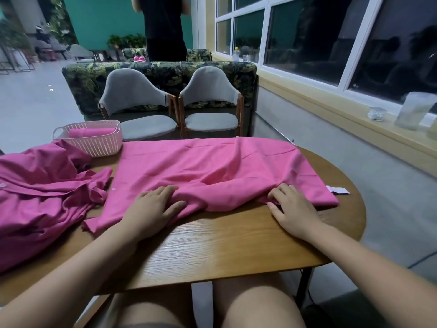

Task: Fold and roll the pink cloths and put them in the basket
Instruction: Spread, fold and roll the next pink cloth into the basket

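Crumpled cloth (35, 197) cropped at left edge

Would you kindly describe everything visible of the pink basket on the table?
The pink basket is an oval, plastic-looking tub with perforated walls and a handle cut-out at its left end. It stands upright near the table's far left edge and holds one rolled cloth lying on its side. The crumpled pile lies against its near left side; the spread cloth comes up to its right base. Neither the left hand nor the right hand touches it.
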Demonstrator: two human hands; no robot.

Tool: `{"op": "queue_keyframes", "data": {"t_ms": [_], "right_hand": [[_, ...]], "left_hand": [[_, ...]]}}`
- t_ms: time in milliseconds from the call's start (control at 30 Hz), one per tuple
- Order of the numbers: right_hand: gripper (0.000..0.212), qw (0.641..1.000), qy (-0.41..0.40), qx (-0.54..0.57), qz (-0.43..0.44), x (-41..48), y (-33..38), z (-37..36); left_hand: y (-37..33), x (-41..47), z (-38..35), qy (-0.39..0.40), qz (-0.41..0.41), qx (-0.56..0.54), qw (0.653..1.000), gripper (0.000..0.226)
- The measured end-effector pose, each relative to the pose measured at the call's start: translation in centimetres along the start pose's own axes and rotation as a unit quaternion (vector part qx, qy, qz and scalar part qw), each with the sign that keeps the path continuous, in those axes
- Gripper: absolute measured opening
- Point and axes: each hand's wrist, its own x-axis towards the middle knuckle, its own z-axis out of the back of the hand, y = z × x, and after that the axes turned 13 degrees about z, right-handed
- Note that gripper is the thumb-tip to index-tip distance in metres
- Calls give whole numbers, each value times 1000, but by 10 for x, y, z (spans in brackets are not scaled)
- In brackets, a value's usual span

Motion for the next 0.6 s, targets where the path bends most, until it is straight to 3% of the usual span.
{"op": "queue_keyframes", "data": {"t_ms": [200,333,400,500,600], "right_hand": [[23,999,21,28,5,-11,-2,11],[26,998,55,6,3,-26,0,23],[27,997,74,-3,6,-31,1,27],[32,996,87,0,-7,-27,-2,32],[34,1000,18,21,-11,-12,-11,31]], "left_hand": [[9,-3,-16,-10,9,-12,1000,76],[7,-13,-13,-15,-34,-35,999,77],[3,-18,-7,-28,-48,-41,998,70],[-2,-22,-6,-44,-94,-33,994,39],[-4,-21,-10,-15,-105,-45,993,41]]}}
